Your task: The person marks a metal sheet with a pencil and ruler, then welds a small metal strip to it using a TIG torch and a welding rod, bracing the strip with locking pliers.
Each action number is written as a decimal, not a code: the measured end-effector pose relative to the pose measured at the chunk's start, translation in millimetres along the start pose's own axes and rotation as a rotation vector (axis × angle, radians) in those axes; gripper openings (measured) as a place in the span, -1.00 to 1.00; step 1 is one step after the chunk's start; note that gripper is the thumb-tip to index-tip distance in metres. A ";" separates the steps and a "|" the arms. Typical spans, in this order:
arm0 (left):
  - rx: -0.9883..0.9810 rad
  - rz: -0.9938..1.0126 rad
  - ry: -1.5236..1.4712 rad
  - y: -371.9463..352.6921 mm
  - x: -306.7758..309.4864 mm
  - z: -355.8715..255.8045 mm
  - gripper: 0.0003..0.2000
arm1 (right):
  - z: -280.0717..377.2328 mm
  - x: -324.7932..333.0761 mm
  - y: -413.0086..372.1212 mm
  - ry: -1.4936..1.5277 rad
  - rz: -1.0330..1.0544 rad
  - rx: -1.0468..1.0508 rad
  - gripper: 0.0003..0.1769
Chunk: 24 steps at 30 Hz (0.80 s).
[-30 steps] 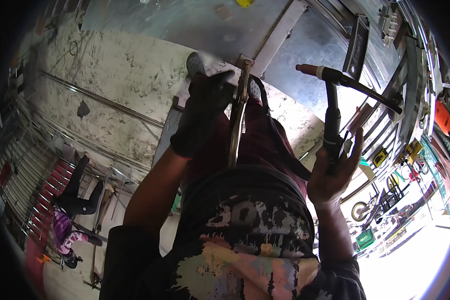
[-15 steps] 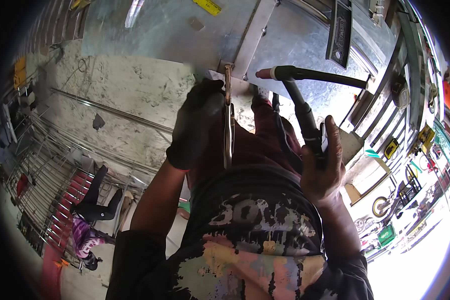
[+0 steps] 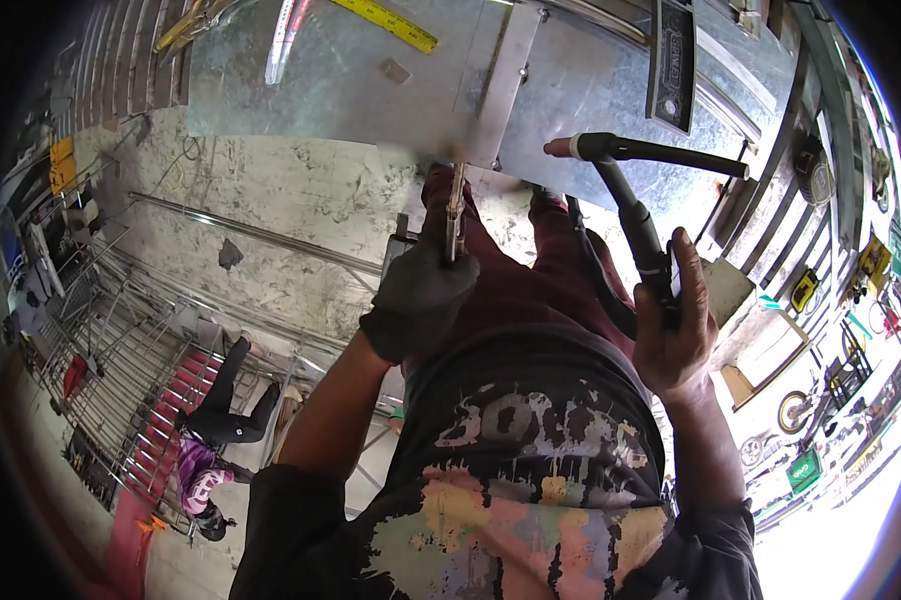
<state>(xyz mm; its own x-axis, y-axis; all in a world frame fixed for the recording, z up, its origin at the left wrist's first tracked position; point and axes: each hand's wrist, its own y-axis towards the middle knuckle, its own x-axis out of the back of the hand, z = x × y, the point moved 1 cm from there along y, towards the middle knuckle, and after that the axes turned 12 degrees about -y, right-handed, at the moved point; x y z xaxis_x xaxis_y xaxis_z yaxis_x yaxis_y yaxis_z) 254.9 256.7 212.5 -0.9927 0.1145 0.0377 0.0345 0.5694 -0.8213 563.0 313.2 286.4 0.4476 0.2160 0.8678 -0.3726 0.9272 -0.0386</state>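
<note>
My left hand [image 3: 425,295], in a dark glove, is closed around the handles of metal locking pliers [image 3: 456,215]. The pliers' jaws are at the near edge of a shiny sheet of metal [image 3: 350,90], close to a narrow metal strip [image 3: 505,95] lying across it; whether they bite on it is blurred. My bare right hand [image 3: 678,330] grips a black TIG welding torch [image 3: 630,215]. Its pinkish nozzle [image 3: 558,147] points left above the sheet, and the thumb and forefinger lie along the handle.
A yellow ruler [image 3: 390,22] and a black Stanley square [image 3: 672,70] lie on the sheet. Metal bars [image 3: 760,190] form a rack at right. A person in purple [image 3: 205,475] is beside a metal grille [image 3: 110,385] at lower left. A motorbike wheel [image 3: 793,411] shows at right.
My left hand has drawn back toward my body and closed around the pliers' handles. My right hand keeps the torch in the same pose, while the whole view has shifted slightly.
</note>
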 end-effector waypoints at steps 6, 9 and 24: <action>-0.099 0.000 0.254 0.4 29.6 -5.2 -0.47 | 11.7 -6.3 6.4 0.057 0.012 0.035 -0.25; -0.110 0.014 0.288 0.0 41.6 -13.1 -0.42 | 16.7 -10.1 7.3 0.089 0.105 0.021 -0.24; -0.250 -0.025 0.033 -4.7 42.3 9.0 -0.29 | 34.3 -24.7 15.4 0.054 0.145 0.046 -0.27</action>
<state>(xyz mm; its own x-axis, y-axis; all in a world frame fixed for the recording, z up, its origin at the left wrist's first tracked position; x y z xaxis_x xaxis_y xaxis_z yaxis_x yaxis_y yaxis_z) 211.7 251.5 212.9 -0.9895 0.1218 0.0782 0.0414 0.7555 -0.6538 518.3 311.7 281.3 0.4286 0.3636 0.8271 -0.4728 0.8704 -0.1375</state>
